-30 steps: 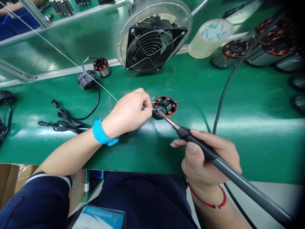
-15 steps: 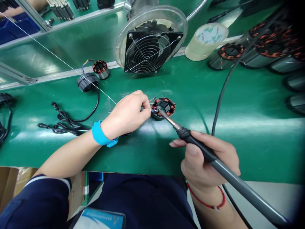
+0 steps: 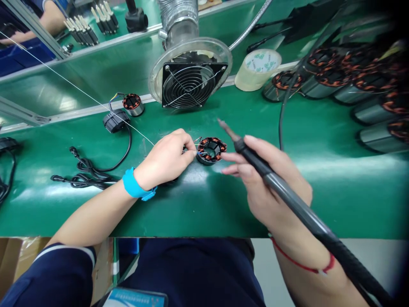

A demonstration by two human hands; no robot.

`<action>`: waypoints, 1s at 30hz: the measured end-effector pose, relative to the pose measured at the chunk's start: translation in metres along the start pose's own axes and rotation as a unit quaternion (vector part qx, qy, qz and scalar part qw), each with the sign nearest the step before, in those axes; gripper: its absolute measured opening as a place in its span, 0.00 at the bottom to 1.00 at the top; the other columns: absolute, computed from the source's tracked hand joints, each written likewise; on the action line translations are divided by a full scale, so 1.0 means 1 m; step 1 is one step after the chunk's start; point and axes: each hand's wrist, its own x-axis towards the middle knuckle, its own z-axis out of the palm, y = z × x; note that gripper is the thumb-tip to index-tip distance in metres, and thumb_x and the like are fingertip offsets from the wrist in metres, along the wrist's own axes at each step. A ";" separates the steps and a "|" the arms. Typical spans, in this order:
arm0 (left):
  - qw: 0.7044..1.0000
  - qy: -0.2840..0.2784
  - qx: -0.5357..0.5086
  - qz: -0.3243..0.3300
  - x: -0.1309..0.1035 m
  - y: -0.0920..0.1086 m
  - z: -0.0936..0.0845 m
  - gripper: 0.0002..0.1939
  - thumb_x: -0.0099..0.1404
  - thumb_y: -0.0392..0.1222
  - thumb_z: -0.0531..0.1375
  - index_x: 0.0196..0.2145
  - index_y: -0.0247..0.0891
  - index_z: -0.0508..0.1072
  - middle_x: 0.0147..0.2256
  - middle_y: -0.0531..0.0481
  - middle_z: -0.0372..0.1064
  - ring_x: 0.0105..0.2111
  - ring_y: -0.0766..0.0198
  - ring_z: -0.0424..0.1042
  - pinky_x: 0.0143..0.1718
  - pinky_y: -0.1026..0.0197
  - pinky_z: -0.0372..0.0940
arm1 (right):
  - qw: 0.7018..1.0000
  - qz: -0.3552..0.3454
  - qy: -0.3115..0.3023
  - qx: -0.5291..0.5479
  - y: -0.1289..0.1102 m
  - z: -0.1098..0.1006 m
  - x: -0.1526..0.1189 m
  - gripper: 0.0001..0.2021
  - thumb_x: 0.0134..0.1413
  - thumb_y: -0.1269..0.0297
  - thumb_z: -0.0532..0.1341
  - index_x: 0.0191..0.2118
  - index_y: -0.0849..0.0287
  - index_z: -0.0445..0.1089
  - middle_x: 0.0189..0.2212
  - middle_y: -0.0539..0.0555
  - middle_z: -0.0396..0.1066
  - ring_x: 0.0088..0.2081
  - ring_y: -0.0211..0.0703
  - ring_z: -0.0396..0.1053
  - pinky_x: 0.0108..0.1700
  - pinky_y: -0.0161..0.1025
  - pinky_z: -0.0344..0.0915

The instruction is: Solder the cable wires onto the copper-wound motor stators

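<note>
A ring-shaped copper-wound stator (image 3: pixel 208 158) rests on the green bench near the middle. My left hand (image 3: pixel 169 155), with a blue wristband, is just left of it, thumb and fingers pinched on thin wires that reach the stator's left rim. A long white strand (image 3: pixel 79 88) runs from the upper left down to this hand. My right hand (image 3: pixel 271 183) holds a soldering iron (image 3: pixel 284 192) like a pen. The iron's tip is above and to the right of the stator, apart from it. Some fingertips of this hand are close to the stator's right rim.
A fume fan (image 3: pixel 190 85) stands behind the stator, with a tape roll (image 3: pixel 257 70) right of it. More stators (image 3: pixel 372 111) stand at the right. A black cap (image 3: pixel 115 121), a small stator (image 3: pixel 133 105) and coiled cables (image 3: pixel 91 172) lie left. A person's arm shows at the upper left.
The soldering iron's tip has lifted off the stator and moved up, and my right hand has risen with it. My left hand keeps its pinch beside the stator. The camera view has shifted.
</note>
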 end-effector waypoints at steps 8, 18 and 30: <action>1.000 -0.004 0.004 -0.005 -0.001 0.001 0.000 0.04 0.62 0.31 0.56 0.30 0.35 0.70 0.35 0.50 0.68 0.35 0.63 0.67 0.41 0.58 0.63 | 0.982 -0.071 -0.147 -0.095 0.007 0.006 0.051 0.18 0.56 0.65 0.61 0.52 0.52 0.63 0.38 0.51 0.74 0.43 0.48 0.74 0.48 0.47 0.70; 1.000 -0.021 -0.002 0.009 -0.002 -0.004 -0.003 0.02 0.63 0.33 0.57 0.34 0.36 0.69 0.37 0.49 0.68 0.37 0.63 0.68 0.42 0.58 0.63 | 0.988 -0.102 -0.088 -0.080 0.032 0.030 0.035 0.21 0.54 0.70 0.57 0.54 0.50 0.59 0.31 0.49 0.70 0.39 0.47 0.71 0.50 0.51 0.65; 0.934 -0.178 -0.283 -0.127 -0.001 -0.031 -0.030 0.10 0.59 0.42 0.60 0.25 0.32 0.71 0.24 0.51 0.69 0.26 0.70 0.66 0.33 0.65 0.61 | 0.974 -0.124 -0.139 -0.129 0.035 0.030 0.037 0.25 0.51 0.66 0.60 0.56 0.55 0.58 0.44 0.58 0.72 0.46 0.54 0.69 0.48 0.53 0.66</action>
